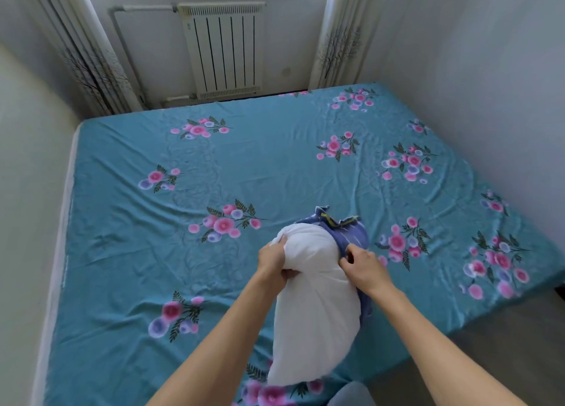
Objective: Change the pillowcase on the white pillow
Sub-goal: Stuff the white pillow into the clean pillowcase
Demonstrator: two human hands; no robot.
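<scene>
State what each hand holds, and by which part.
Left hand grips the white pillow at its bunched far end. Right hand pinches the blue pillowcase at its edge beside the pillow.

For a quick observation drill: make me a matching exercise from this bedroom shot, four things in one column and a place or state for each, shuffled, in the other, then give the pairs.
Things
1. white pillow
2. blue pillowcase
3. radiator
4. floral bed sheet

Places or states
A. mounted on the far wall below the window
B. spread over the mattress
C. bunched at the far end of the pillow, pinched by the right hand
D. mostly bare, gripped by the left hand

Pairs: 1-D, 2-C, 3-A, 4-B
</scene>
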